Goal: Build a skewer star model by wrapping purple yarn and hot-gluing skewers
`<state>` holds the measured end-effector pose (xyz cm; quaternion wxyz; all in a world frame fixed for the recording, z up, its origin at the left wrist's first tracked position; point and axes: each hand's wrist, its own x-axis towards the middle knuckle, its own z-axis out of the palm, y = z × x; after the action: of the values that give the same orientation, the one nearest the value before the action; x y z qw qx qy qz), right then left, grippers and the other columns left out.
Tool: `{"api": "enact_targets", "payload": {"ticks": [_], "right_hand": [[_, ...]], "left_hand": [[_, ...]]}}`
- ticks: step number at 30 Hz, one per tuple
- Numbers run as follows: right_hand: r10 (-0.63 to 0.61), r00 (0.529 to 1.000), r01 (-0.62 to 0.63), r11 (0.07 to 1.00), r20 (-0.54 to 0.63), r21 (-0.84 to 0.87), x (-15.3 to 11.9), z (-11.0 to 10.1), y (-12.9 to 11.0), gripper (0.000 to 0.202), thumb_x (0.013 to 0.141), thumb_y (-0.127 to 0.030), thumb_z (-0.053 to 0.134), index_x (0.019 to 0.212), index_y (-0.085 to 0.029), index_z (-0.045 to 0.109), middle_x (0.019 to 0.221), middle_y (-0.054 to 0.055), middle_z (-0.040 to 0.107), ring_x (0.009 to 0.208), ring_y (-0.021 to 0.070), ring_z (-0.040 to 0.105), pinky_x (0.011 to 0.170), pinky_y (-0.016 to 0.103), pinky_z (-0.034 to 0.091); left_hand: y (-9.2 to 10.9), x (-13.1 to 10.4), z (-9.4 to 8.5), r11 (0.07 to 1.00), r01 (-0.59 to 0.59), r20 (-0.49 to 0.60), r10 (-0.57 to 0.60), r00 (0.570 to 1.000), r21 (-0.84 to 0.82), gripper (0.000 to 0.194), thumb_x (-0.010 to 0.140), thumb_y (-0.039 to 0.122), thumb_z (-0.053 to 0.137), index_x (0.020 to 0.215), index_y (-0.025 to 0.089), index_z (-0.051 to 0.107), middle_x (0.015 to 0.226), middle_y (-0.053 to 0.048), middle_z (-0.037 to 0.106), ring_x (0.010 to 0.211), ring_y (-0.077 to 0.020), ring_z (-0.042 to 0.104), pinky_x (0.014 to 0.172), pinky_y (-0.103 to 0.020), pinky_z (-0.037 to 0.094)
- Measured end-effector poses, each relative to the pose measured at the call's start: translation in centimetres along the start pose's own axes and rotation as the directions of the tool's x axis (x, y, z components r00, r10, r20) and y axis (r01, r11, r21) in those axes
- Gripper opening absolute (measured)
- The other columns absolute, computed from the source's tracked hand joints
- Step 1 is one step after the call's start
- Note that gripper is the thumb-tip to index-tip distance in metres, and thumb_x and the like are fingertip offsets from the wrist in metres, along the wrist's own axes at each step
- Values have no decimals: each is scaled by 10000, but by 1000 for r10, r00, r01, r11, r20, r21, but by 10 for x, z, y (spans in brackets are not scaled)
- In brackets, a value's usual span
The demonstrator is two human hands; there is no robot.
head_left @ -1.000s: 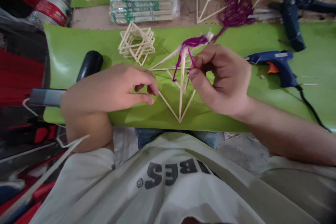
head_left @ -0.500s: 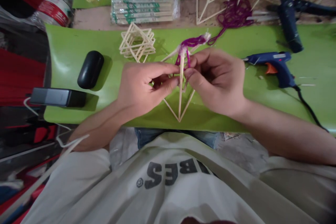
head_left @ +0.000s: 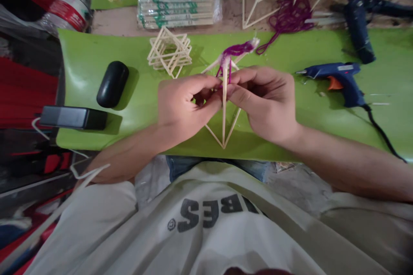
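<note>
A frame of thin wooden sticks (head_left: 223, 116) stands in front of me, its lower corner pointing towards me. Purple yarn (head_left: 238, 49) is wound along its top, with whitish fuzzy stuff at the joints, and thin strands hang down behind the near stick. My left hand (head_left: 183, 107) is closed in a pinch on these strands from the left. From the other side, my right hand (head_left: 271, 105) pinches at the same spot, thumb and forefinger together by the upright stick. The fingertips nearly meet, and they partly hide the yarn between them.
A blue glue gun (head_left: 335, 73) lies to the right, its cord running off the green table (head_left: 135, 137). Behind are a small stick lattice (head_left: 170, 51), packaged sticks (head_left: 180, 7), a purple yarn heap (head_left: 292, 13) and a larger stick frame (head_left: 244, 0). A black case (head_left: 112, 84) and black box (head_left: 73, 118) sit left.
My left hand has moved right, closer to the near stick. My right hand has shifted slightly left, and the fingertips of both hands have come together around the strands.
</note>
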<state>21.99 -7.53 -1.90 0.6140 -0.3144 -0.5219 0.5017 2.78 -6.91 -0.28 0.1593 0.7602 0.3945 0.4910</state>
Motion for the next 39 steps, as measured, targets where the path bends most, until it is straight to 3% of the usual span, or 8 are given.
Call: {"api": "enact_targets", "payload": {"ticks": [3,9,13,17,20,27,32,39], "right_hand": [[11,1000,-11,999,-1,-39,-1,1,-3,181,966,-439,1048,957,-292,942,928,12,860,751,143,718,634,296,613],[19,1000,-17,998,20,-63,-2,0,-9,288,1015,-491,1006,972,-235,880,796,-10,705,658,90,546,553,261,421],[47,997,-44,998,64,-48,-1,-5,-13,262,1033,-461,990,994,-227,878,830,-3,729,683,93,554,574,277,417],[35,997,-32,998,70,-52,2,-8,-10,289,1013,-515,998,968,-260,870,835,4,758,691,121,581,574,307,440],[-12,998,16,997,56,-71,4,-8,-4,337,989,-585,1001,956,-283,854,802,3,736,659,133,551,524,326,397],[-91,996,88,963,0,-254,4,-10,-2,458,998,-698,958,969,-262,822,768,-5,672,661,127,516,544,315,396],[-193,980,194,906,41,-377,0,-12,-10,229,1105,-487,863,1022,-274,852,833,16,731,662,136,517,577,319,474],[-217,975,218,880,50,-423,-1,-13,-8,128,1101,-393,823,1056,-280,863,845,15,752,677,141,542,570,314,456]], "left_hand": [[0,1,1,999,34,7,-34,999,23,157,1008,421,963,991,273,915,693,31,750,571,-119,618,542,-327,537],[1,2,2,995,-96,-95,92,991,-41,114,1035,368,951,1003,269,904,727,39,796,555,-97,674,514,-263,550],[0,1,-2,993,-112,-39,113,993,49,109,1118,333,826,1063,306,916,839,23,852,644,-115,740,607,-279,611],[-3,3,-4,987,-160,-64,158,985,-33,117,1074,238,830,1043,319,909,842,26,856,631,-124,724,588,-295,589],[-5,4,-4,994,-109,-44,107,993,-30,130,1086,258,807,1031,317,908,872,8,868,651,-128,729,597,-306,590],[-1,-3,-6,1000,0,-33,0,999,14,324,1182,563,718,1031,295,817,924,-43,821,698,-155,714,600,-365,564],[10,-5,-4,998,9,-96,-16,995,-66,366,1181,615,751,1037,278,736,1035,-29,847,834,-152,794,645,-349,599],[9,-13,-2,970,157,-104,-179,978,-187,360,1195,573,774,1053,252,693,1159,-17,922,615,-63,678,494,-325,519]]}}
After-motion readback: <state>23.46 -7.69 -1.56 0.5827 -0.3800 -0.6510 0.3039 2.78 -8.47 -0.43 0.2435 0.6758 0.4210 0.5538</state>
